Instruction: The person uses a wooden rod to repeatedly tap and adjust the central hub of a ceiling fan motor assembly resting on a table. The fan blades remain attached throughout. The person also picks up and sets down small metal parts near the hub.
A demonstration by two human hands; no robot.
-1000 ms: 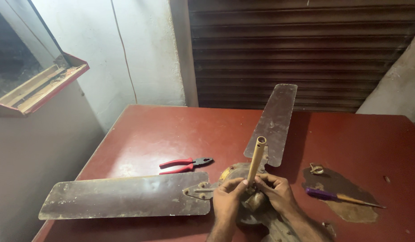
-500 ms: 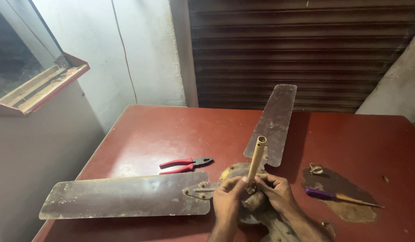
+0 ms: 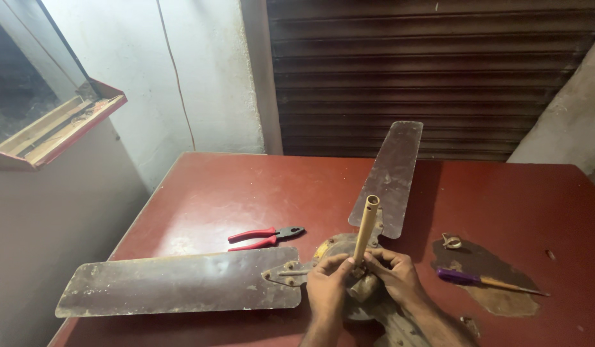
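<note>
At the near edge of the red table (image 3: 233,186), both hands were closed around the foot of the yellowish down-rod (image 3: 366,226) of a dismantled ceiling fan: the left hand (image 3: 327,288) pinched it with thumb and fingers curled, the right hand (image 3: 395,277) wrapped fingers about the joint just below. The rod stood tilted slightly right, rising from the fan hub (image 3: 339,250), which lay between the left blade (image 3: 181,283) and the far blade (image 3: 390,177). Risk, as judged: the rod was held only at its base, so a slip of the fingers could let it tip or lever against the hub fitting; small hardware there might drop and roll off the table. The red-handled pliers (image 3: 264,236) lay apart to the left, the purple-handled screwdriver (image 3: 487,281) near the right hand, a small metal clip (image 3: 451,241) beyond it. Against the earlier frames: hands, rod angle and tools were essentially unchanged; only slight finger adjustment at the rod base.
</note>
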